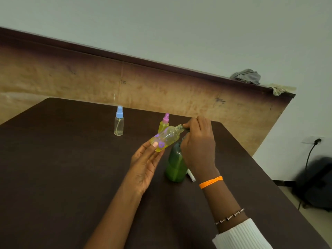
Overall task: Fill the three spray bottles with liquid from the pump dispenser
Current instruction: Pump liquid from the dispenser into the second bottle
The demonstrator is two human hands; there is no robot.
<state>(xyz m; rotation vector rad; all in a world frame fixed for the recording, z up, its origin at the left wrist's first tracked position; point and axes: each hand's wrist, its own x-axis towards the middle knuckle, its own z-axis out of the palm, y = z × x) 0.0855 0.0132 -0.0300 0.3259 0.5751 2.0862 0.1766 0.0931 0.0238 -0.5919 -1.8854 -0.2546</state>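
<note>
Yellow liquid lies in the lower part of the uncapped clear plastic spray bottle with purple flower prints (166, 138), which the left hand (146, 163) holds tilted above the desk, thumb on its side and fingers curled behind its base, the threaded open neck pointing up and to the right. That neck meets the right hand (198, 146), whose fingers curl over the top of the green translucent pump dispenser bottle (175, 163); the pump head is hidden under the hand, so how the fingers grip it cannot be told exactly. An orange band (211, 182) circles the right wrist, a beaded bracelet (229, 216) sits further up the forearm, and a white ribbed sleeve (242, 236) covers the arm below that. A small white object (191, 175) lies on the dark brown desk (62, 168) just beside the dispenser's base. Behind the hands stands a yellow-filled spray bottle with a pink nozzle (164, 124), upright. Well to its left stands a clear spray bottle with a blue nozzle (119, 122), nearly empty.
</note>
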